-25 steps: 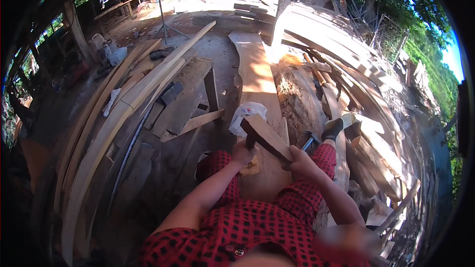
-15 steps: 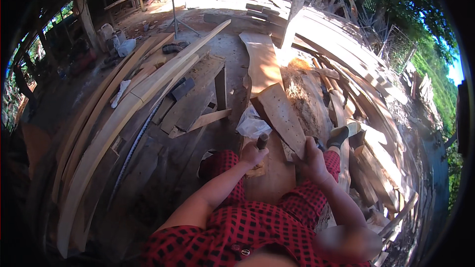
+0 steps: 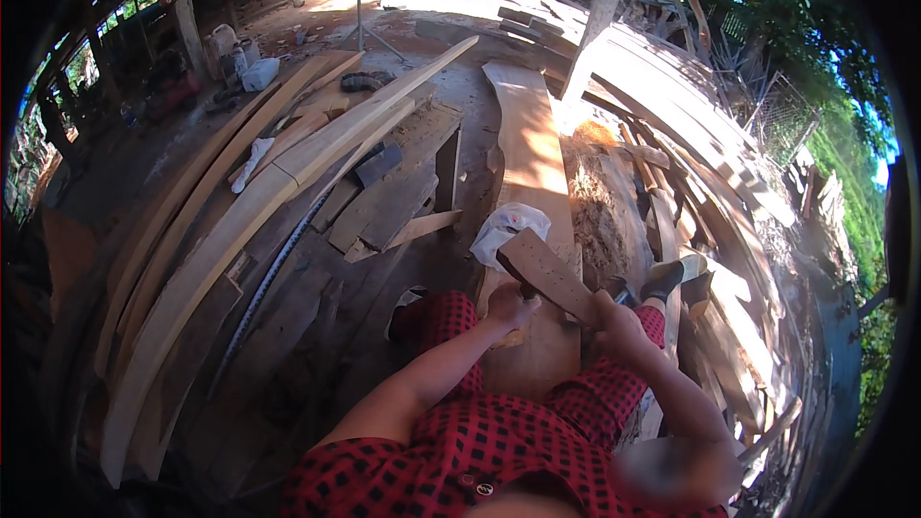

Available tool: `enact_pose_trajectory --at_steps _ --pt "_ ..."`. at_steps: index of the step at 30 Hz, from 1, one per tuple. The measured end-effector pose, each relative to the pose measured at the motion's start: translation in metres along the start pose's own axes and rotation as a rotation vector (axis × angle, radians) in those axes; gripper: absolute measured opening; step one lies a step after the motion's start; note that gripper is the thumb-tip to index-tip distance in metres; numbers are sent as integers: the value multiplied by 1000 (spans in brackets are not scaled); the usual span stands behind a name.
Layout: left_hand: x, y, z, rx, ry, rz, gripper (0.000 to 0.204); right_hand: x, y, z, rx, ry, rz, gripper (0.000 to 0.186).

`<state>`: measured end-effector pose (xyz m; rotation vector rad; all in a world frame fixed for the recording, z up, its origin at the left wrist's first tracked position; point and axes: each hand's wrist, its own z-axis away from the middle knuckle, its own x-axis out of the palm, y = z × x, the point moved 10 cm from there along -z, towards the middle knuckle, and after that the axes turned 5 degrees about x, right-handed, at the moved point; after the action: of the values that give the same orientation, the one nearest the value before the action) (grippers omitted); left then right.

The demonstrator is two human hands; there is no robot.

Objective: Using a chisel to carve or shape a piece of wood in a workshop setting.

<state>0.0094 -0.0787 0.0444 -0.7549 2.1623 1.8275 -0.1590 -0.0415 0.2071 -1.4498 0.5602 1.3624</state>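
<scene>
My right hand [image 3: 622, 324] grips the near end of a flat wooden piece [image 3: 547, 270] dotted with small dark holes. The piece slants away to the left, its far end above my left hand [image 3: 512, 306]. That hand is closed round a short dark cylindrical handle [image 3: 527, 291], now mostly hidden by the fingers and the wood. A crumpled white plastic bag [image 3: 492, 238] lies just beyond the piece, on a long wide plank [image 3: 530, 158] between my legs.
Long curved timbers [image 3: 206, 293] and a low rough wooden bench [image 3: 389, 206] are at the left. Stacked offcuts [image 3: 734, 336] and a wooden post [image 3: 597, 24] stand on the right. A dark shoe [image 3: 662, 280] rests beside a small shiny object I cannot make out.
The wooden piece has turned, its far end swinging left and nearer, over the handle in my left hand. My left hand has come closer to it. The whole view has shifted slightly.
</scene>
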Motion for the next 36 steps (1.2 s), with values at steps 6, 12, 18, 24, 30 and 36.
enact_pose_trajectory --at_steps 6,12,18,24,30,36 --pt "-22 12 1 -17 23 33 26 -54 -51 9 -139 296 -444 42" --pt "-10 14 0 44 6 73 27 -2 0 0 -4 24 21 43" --pt "-18 7 -1 -33 3 -45 29 -52 -34 19 -71 327 -503 38" --pt "1 1 -5 127 44 110 28 -1 6 10 9 27 -12 36" --pt "-5 1 -5 2 -1 14 24 -33 -10 17 -42 353 -452 38" --pt "-11 9 -10 208 114 47 25 22 19 5 -40 148 -152 37"
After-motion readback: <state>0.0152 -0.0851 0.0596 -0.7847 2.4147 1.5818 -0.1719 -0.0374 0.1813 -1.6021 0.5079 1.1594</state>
